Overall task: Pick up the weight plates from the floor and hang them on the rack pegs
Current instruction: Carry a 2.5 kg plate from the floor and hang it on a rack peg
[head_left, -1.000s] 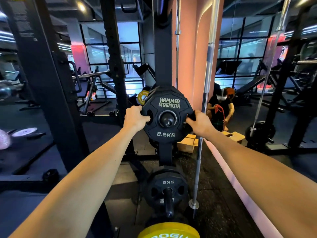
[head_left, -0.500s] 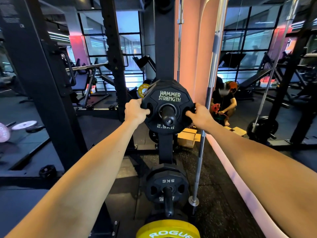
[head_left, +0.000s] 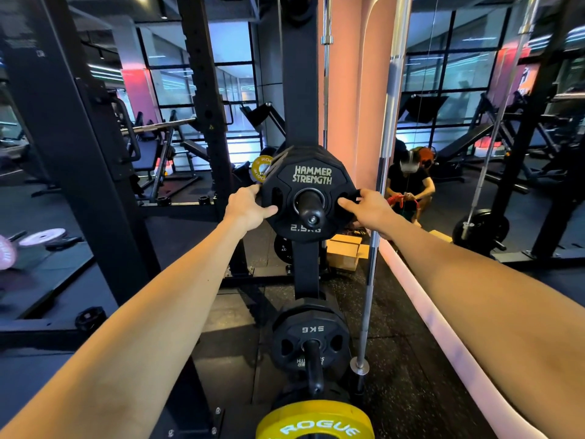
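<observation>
As we reach both bare arms forward at a gym storage rack, our left hand point(head_left: 245, 207) holds the left edge of a black 2.5 kg weight plate point(head_left: 311, 175), fingers curled around the rim and thumb pressed on its face beside the left grip slot. The plate, a multi-sided black disc lettered "HAMMER STRENGTH" in pale print, sits on the upper rack peg point(head_left: 309, 204), whose rounded end pokes through the centre hole towards us; more black plates are stacked on the same peg behind it. Our right hand point(head_left: 368, 208) grips the plate's right side, thumb laid across the face and fingers tucked into or behind the right slot, though we cannot make out exactly how they lie. The peg's tip covers part of the "2.5KG" marking.

Below, on the same black upright point(head_left: 300, 90), a 5 kg plate point(head_left: 311, 335) hangs upside down on a lower peg, and a yellow Rogue plate point(head_left: 315, 421) is cut off by the bottom edge. Just right of the rack an upright barbell point(head_left: 378, 201) stands on the rubber floor. Beyond it a crouching person point(head_left: 410, 188) handles something red, their face hidden by a headset, near cardboard boxes point(head_left: 343, 251). At far left, pale plates on the floor are blurred.
</observation>
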The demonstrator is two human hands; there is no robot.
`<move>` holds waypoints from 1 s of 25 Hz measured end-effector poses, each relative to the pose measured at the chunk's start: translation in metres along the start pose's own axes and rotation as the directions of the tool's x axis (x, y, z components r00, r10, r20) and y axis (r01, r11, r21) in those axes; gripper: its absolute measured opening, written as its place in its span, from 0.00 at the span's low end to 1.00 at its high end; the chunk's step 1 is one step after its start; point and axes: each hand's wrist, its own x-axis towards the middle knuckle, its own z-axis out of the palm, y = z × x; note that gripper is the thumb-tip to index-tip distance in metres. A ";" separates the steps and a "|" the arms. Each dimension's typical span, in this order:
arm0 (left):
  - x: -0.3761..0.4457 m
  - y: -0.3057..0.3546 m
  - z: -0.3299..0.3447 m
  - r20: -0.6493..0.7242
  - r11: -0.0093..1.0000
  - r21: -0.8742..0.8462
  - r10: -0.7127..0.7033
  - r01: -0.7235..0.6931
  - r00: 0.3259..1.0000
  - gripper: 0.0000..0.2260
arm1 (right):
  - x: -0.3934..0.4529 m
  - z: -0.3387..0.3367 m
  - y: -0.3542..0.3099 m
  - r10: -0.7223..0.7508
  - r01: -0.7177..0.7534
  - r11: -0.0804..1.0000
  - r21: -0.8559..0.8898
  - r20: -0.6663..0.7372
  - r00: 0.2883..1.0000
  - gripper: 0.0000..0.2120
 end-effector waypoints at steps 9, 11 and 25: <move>-0.118 -0.057 0.035 0.131 0.958 0.198 -0.238 0.210 0.962 0.22 | -0.091 0.011 0.080 0.129 -0.024 0.895 -0.446 0.207 0.970 0.26; -0.170 -0.081 0.058 0.198 0.936 0.226 -0.315 0.270 0.928 0.22 | -0.132 0.021 0.112 0.199 -0.042 0.885 -0.463 0.295 0.935 0.27; -0.601 -0.232 0.180 0.423 0.564 0.426 -0.815 0.707 0.395 0.23 | -0.469 0.120 0.324 0.606 0.133 0.736 -0.663 0.734 0.305 0.26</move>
